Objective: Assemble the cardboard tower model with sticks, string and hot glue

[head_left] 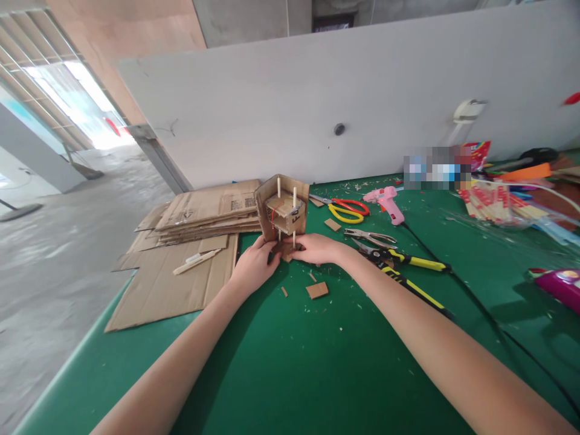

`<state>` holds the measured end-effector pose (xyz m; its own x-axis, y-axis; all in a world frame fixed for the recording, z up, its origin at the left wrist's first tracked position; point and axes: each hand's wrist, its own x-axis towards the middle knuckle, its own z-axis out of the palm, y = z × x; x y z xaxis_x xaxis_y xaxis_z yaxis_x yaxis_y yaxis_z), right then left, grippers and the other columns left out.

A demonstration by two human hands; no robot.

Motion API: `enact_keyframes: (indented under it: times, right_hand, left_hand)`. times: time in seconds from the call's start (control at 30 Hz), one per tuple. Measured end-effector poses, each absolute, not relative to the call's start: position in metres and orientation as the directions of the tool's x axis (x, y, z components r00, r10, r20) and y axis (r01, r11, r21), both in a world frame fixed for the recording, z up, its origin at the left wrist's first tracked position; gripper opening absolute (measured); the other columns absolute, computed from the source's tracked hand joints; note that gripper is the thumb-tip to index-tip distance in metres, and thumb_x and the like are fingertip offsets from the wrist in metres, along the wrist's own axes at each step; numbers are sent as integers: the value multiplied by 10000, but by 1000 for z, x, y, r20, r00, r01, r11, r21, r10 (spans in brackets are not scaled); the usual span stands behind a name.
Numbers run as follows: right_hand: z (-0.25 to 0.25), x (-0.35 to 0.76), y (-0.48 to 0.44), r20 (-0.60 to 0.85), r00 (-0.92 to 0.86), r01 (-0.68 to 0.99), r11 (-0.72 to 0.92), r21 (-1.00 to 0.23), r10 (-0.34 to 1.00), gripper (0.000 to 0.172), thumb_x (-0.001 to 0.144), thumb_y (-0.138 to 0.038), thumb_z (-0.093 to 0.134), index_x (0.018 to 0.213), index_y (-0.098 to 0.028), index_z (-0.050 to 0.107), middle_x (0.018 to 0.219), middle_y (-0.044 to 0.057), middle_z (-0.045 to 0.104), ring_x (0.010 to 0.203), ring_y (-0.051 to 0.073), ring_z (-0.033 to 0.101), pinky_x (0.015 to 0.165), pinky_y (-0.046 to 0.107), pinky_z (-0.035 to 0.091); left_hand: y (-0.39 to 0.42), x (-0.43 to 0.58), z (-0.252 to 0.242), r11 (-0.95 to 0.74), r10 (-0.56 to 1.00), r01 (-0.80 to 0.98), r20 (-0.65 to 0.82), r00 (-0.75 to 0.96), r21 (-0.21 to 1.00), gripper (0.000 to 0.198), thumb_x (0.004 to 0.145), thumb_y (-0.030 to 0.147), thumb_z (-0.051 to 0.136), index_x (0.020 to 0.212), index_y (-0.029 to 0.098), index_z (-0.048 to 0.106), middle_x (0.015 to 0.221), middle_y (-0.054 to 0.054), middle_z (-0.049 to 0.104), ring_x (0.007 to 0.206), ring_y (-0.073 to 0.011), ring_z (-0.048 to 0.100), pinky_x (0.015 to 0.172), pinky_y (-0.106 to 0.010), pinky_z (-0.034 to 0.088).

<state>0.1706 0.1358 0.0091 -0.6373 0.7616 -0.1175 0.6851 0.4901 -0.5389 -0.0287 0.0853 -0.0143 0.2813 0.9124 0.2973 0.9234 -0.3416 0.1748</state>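
Note:
A small cardboard structure (296, 211) stands upright on the green table, with tall back walls, a raised box-like shelf and thin wooden sticks poking up through it. A red wire hangs at its left side. My left hand (256, 266) grips the lower left of the structure, thumb and fingers curled in at its base. My right hand (317, 249) closes on the base from the right, its fingertips near a wooden stick. Both hands' fingertips are partly hidden against the cardboard. Just in front lies a small cardboard scrap (317, 290).
Flat cardboard sheets (208, 208) are stacked at left, a wooden stick on the lowest. To the right lie scissors (348, 210), a pink glue gun (386, 202), pliers (371, 236) and yellow-black cutters (417, 261). A black cord (475, 317) runs across the table (317, 374).

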Motion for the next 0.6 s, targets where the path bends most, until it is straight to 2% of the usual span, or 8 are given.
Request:
enact_keyframes:
  times: [0.07,0.2,0.3,0.4,0.6]
  right_hand:
    - [9,171,136,-126,-636,687,484,-542,762,449,888,-406,586,1331,-340,606,1125,27,744,847,199,687,706,267,475]
    - [8,170,137,-131,-632,689,477,-546,764,486,881,-404,599,1362,-340,584,1157,31,736,901,202,677,728,265,472]
    - [9,169,137,-147,-626,696,464,-548,766,519,885,-402,588,1400,-348,549,1137,29,738,735,165,664,652,262,477]
    - [11,168,135,-182,-626,699,443,-561,758,549,903,-398,551,1447,-357,490,1046,13,752,533,116,595,524,246,459]
    - [15,167,132,-183,-623,705,444,-554,761,535,903,-383,555,1435,-356,505,1030,12,750,443,82,531,498,239,456]
  left_hand:
    - [86,-29,-14,-349,910,920,297,288,177,333,930,305,504,1179,166,678,1298,-98,629,1034,-268,695,884,-391,589]
    - [89,-31,-16,-365,905,914,299,304,175,323,931,310,502,1157,192,701,1288,-88,639,1041,-268,693,909,-401,579]
    - [91,-32,-17,-367,904,913,300,305,178,316,926,308,512,1146,197,710,1283,-87,642,1062,-272,687,930,-411,571]
    - [91,-32,-17,-365,906,913,295,304,182,301,921,300,523,1128,197,716,1267,-88,649,1064,-268,687,933,-407,569]
    - [91,-32,-16,-369,906,910,290,307,188,271,922,298,524,1075,201,726,1261,-83,645,1038,-253,693,906,-378,575]
